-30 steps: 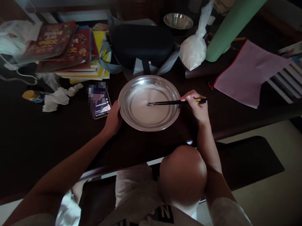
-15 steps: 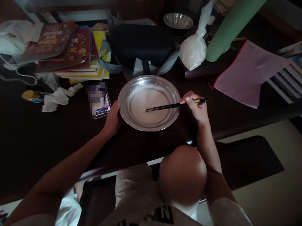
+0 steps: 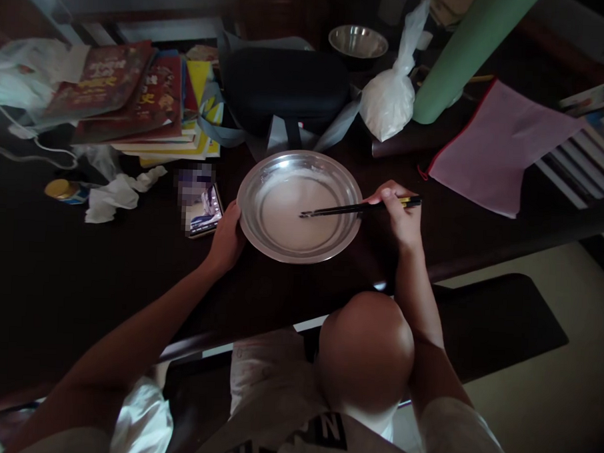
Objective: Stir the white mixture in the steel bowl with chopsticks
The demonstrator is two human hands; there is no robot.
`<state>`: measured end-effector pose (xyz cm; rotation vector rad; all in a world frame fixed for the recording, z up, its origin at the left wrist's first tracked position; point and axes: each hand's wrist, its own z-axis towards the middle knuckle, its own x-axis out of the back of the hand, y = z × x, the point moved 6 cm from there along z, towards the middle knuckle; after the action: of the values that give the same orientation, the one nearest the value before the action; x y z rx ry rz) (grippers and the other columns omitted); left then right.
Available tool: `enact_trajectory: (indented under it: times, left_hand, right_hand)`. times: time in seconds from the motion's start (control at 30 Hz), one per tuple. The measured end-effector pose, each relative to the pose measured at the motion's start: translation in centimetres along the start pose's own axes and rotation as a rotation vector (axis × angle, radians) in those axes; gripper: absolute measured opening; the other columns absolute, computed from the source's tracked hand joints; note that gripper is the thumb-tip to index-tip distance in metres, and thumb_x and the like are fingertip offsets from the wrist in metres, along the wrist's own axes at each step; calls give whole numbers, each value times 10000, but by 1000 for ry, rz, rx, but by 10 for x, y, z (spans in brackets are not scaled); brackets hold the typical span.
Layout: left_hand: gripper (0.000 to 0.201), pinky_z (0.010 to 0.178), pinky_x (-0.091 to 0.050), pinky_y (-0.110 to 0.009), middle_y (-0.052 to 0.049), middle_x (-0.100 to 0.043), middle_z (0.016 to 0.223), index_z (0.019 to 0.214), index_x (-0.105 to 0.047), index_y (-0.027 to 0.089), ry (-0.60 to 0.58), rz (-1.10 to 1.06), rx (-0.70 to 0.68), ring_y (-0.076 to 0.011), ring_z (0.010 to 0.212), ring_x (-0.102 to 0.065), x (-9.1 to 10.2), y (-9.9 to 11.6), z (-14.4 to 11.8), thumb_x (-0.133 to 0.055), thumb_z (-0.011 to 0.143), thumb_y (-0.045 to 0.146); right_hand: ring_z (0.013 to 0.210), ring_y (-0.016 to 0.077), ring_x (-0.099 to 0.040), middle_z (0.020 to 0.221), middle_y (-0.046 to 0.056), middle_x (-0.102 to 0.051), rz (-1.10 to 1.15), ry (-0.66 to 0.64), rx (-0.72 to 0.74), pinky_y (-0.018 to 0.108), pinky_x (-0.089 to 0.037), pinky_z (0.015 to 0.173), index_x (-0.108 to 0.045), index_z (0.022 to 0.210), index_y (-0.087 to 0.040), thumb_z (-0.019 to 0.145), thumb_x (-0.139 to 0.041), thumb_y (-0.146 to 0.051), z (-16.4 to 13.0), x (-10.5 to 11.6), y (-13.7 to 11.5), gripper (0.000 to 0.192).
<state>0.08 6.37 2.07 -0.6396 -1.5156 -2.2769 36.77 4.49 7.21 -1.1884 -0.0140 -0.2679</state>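
A wide metal bowl [image 3: 349, 239] stands on the dark table with a pale, milky mixture [image 3: 287, 216] in its bottom. My left hand [image 3: 227, 235] grips the bowl's left side, thumb by the rim and the other fingers hidden beneath or behind it. In my right hand [image 3: 399, 212] are black chopsticks [image 3: 350, 208], closed in the fingers near their gold-marked ends. Their tips rest in the mixture near the bowl's middle. Just left of my left hand lies a phone [image 3: 205, 212] with its screen lit.
Behind the bowl sits a black case [image 3: 285, 89] with grey straps. A tied bag of white powder [image 3: 388, 103], a smaller metal bowl [image 3: 357, 42], a green cylinder [image 3: 464, 60] and a pink pouch [image 3: 495, 148] stand beyond. Books [image 3: 162, 100], crumpled tissue [image 3: 113, 197] and a small jar [image 3: 66, 191] are left.
My right hand has shifted slightly right, drawing the chopstick tips a little to the right and up through the mixture. My left hand keeps its hold on the bowl.
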Motion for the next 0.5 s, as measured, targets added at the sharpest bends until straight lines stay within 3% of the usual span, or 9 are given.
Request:
enact_trajectory:
  times: [0.13, 0.3, 0.5]
  left_hand:
    - [228, 1151, -569, -525, -111, -757, 1319, 1106, -707, 255, 30, 56, -17, -340, 1250, -702, 3, 1, 0, -675, 965, 431]
    - [265, 1157, -562, -528, -121, -754, 1329, 1128, -712, 248, 17, 66, -26, -349, 1266, -695, 2, 1, 0, -691, 941, 435]
    - [277, 1172, -546, -568, -154, -746, 1345, 1127, -705, 222, 34, 53, -50, -374, 1277, -698, 1, 2, 0, -663, 976, 451]
  right_hand:
    - [815, 209, -767, 778, 12, -794, -24, -82, 9, 395, -615, 821, -803, 744, -293, 885, -731, -720, 0, -6, -2, 456]
    - [767, 193, -761, 751, -4, -779, -5, 7, 4, 383, -607, 806, -788, 724, -291, 911, -718, -694, 0, 1, -2, 450]
    - [811, 204, -762, 784, 5, -795, -28, -67, 21, 389, -605, 818, -795, 748, -287, 887, -739, -706, 0, -5, -2, 445]
